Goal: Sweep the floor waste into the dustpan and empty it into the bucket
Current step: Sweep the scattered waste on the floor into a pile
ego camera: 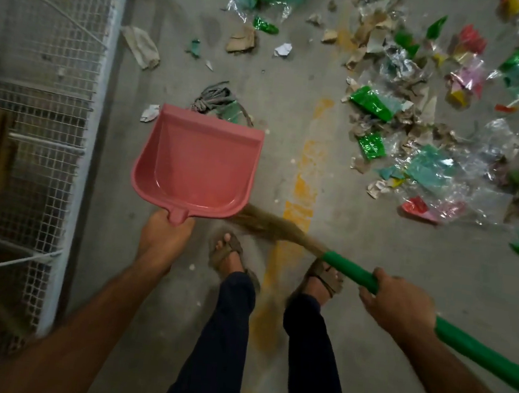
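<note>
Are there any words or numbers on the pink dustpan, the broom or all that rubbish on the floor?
None can be read.
Pink plastic dustpan: plain, no writing shows.
Green broom handle: plain.
Green and clear plastic wrappers: any print is too blurred to read.
Worn yellow painted floor line: no letters.

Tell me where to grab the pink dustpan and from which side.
Grip the dustpan by the short stub handle at its near, closed edge, coming from behind, as the left hand does now. The raised back and side walls leave no easy hold, and the far open lip should probably stay free for waste. The right hand holds the broom.
</note>
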### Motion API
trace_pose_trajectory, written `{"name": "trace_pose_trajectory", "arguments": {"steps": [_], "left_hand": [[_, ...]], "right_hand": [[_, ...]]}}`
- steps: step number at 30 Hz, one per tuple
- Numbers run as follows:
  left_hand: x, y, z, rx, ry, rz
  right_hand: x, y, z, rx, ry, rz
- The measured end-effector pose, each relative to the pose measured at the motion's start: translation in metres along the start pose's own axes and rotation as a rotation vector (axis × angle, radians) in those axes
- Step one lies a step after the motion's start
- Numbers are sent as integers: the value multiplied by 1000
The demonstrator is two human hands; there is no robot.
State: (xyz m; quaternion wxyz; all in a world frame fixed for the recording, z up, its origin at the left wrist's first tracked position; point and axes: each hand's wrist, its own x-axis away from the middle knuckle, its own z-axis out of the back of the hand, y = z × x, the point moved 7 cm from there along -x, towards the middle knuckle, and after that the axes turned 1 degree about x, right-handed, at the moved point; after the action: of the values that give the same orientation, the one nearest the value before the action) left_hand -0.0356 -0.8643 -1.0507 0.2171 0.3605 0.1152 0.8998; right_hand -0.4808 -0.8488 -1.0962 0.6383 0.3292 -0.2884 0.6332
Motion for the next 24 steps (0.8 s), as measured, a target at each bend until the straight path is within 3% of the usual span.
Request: {"name": "trace_pose_trajectory", "arguments": {"steps": [7, 12, 16, 19, 24], "left_hand": [[-31, -29, 29, -1, 35, 60], [-34, -33, 58, 60, 59, 72], [-48, -50, 90, 98, 64, 93], [-58, -67, 114, 128, 81, 119], [-87, -102, 144, 185, 90, 202]], "right_hand": [[7, 90, 37, -141, 113, -291], [35, 113, 22, -324, 114, -276], [49, -5, 43, -430, 101, -165], [30, -128, 50, -466, -10, 64], [-46, -300, 63, -257, -51, 318]]}}
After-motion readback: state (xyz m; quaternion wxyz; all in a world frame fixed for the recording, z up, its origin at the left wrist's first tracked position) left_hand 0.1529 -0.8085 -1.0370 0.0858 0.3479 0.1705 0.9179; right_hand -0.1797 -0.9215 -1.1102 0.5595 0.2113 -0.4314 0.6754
